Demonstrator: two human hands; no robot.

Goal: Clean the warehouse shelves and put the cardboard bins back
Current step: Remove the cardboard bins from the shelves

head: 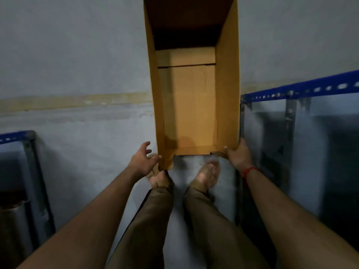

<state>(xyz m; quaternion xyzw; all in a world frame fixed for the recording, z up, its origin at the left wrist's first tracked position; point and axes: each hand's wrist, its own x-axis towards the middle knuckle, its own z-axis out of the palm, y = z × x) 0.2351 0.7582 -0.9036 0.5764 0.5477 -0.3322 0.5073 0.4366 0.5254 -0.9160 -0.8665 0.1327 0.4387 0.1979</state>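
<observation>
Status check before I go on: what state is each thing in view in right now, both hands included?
cardboard bin: open at the top, empty inside.
left hand: open, fingers spread beside the bin's near left corner.
right hand: grips the bin's near right corner.
left shelf rack: upright, left of the bin.
right shelf rack: upright, right of the bin; contents too blurred to tell.

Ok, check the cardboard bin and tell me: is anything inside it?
No, the bin shows only bare cardboard walls and bottom inside, with nothing lying in it.
</observation>
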